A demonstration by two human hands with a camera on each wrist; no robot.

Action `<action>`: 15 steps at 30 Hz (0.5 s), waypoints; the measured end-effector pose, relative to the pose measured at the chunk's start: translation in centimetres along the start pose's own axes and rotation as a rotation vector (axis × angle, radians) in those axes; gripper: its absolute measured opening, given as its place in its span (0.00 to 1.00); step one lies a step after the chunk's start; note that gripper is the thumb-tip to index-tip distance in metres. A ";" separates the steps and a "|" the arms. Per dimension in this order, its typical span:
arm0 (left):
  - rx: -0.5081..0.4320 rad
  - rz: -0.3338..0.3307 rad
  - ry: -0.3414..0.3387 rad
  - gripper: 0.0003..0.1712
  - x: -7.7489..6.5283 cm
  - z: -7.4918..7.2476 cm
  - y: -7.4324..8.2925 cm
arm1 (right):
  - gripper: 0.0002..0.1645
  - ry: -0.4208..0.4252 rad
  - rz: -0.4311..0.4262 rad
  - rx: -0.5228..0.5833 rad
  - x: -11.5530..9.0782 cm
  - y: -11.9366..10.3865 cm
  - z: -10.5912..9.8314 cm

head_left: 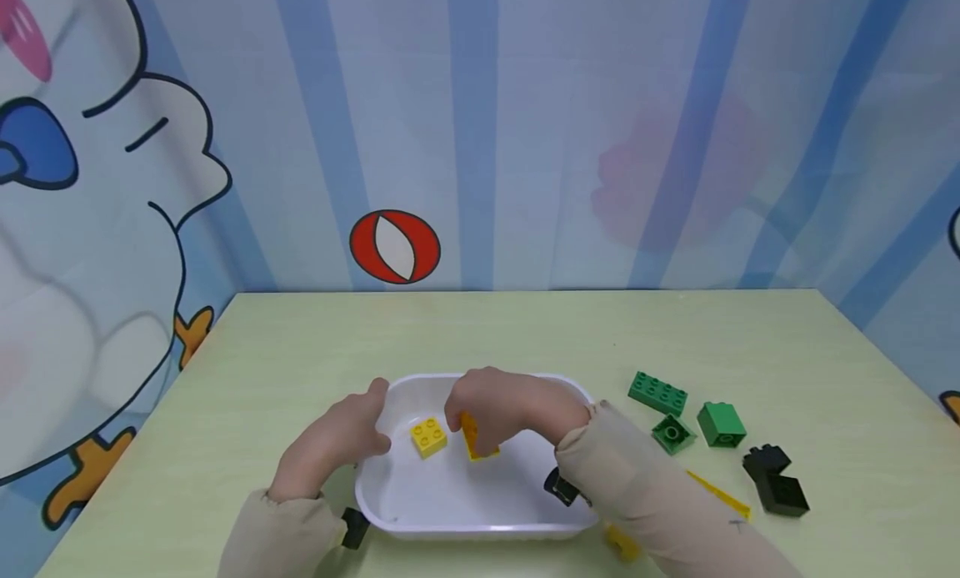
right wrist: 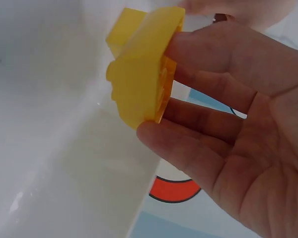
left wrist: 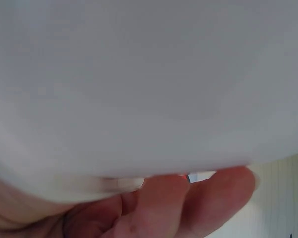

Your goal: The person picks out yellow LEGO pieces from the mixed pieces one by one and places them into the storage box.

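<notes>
A white plastic tray (head_left: 457, 507) stands on the table. My left hand (head_left: 337, 432) grips its left rim, thumb inside; in the left wrist view its fingers (left wrist: 159, 208) lie along the outside of the wall. Inside the tray sits a small yellow toy brick (head_left: 428, 438), studs up. Just right of it my right hand (head_left: 501, 401) pinches a larger yellow toy brick (right wrist: 139, 82) between thumb and fingertips, tilted. Whether this brick touches the tray floor I cannot tell.
Right of the tray lie several green bricks (head_left: 657, 393), black bricks (head_left: 782, 495) and a thin yellow piece (head_left: 720, 495). Another yellow piece (head_left: 622, 543) is partly hidden under the right sleeve. Behind the table (head_left: 525, 332) hangs a striped blue cloth (head_left: 472, 128).
</notes>
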State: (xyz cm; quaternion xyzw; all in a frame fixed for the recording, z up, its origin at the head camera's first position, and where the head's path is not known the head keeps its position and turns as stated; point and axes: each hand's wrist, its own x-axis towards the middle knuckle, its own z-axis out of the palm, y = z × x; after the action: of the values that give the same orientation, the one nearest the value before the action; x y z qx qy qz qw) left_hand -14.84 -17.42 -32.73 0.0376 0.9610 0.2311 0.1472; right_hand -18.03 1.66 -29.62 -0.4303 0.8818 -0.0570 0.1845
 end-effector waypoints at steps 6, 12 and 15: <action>0.001 0.019 0.001 0.38 0.0 0.0 -0.2 | 0.12 -0.013 0.002 0.005 1.2 0.0 1.0; 0.016 0.034 -0.001 0.36 0.1 -0.1 -0.2 | 0.14 0.003 -0.008 0.023 1.8 0.1 1.4; 0.018 0.044 -0.002 0.35 0.0 -0.2 -0.2 | 0.16 0.012 -0.012 0.031 2.2 0.3 1.6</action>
State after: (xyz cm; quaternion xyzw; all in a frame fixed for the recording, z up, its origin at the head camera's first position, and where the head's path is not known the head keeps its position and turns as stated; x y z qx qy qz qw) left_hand -14.93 -17.65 -32.67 0.0604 0.9618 0.2255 0.1429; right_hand -18.89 0.24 -31.80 -0.4324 0.8792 -0.0746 0.1856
